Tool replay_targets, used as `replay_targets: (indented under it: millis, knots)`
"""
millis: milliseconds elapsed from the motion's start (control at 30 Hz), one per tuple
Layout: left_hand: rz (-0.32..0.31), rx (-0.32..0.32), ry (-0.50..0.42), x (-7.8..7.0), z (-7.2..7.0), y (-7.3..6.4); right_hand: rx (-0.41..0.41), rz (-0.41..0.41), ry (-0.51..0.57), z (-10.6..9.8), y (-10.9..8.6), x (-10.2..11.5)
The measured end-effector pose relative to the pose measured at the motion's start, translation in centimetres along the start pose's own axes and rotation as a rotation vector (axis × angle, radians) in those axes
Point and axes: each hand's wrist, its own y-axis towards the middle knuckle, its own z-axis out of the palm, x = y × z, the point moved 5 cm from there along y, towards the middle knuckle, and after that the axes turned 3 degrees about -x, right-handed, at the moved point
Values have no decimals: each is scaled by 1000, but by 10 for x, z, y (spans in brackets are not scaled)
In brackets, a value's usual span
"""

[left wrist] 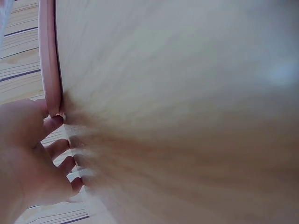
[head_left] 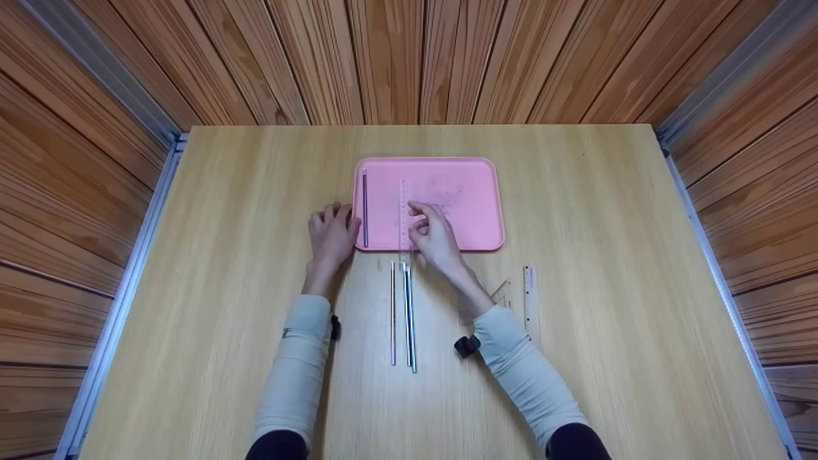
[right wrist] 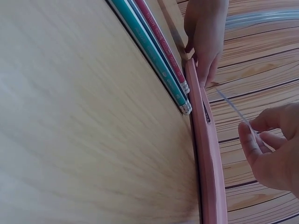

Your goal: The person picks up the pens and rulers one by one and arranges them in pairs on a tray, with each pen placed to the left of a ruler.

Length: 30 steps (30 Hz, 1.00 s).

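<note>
I have the person's right hand (head_left: 434, 239) over the pink rectangular plastic tray (head_left: 479, 223), its grip narrow: thumb and fingers pinch a thin, transparent plastic ruler (head_left: 402, 204). I see that ruler running near to far over the left part of the tray, just left of the hand, its near end reaching past the near rim. My right wrist view shows it raised above the rim, almost edge-on.

The left hand (head_left: 334, 233) is at the tray's left side, its grip loose, the fingers spread and bent with their tips on the pale wooden desk (head_left: 211, 287); it touches the tray near the near left corner.

Inside the tray, a slender dark pencil (head_left: 365, 207) lies along the left wall. On the near side I count three pencils with silvery ends: a red pencil (right wrist: 163, 37) on the left, then a close pair, the rightmost a teal pencil (right wrist: 154, 60). Farther right, I make out a clear triangular set square (head_left: 503, 294), partly hidden by the right forearm, and beyond it a second straight ruler (head_left: 530, 300).
</note>
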Motion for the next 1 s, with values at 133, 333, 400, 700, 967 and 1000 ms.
replay_targets:
  millis: [133, 333, 400, 700, 967, 1000]
  knots:
    - [9, -3, 6, 0, -1, 0, 17, 4, -9, 5, 4, 0]
    - [-8, 5, 7, 1, 0, 0, 59, 21, 5, 12, 8, 0]
    - [-10, 5, 9, 1, 0, 0, 72, 32, 5, 14, 9, 0]
    - [-6, 1, -5, 1, 1, 1, 96, -16, -44, 20, 15, 0]
    - [-4, 10, -6, 2, 1, 2, 124, 1, -109, 28, 22, -4]
    - [0, 12, -2, 2, 1, 2, 125, 0, -116, 29, 23, -4]
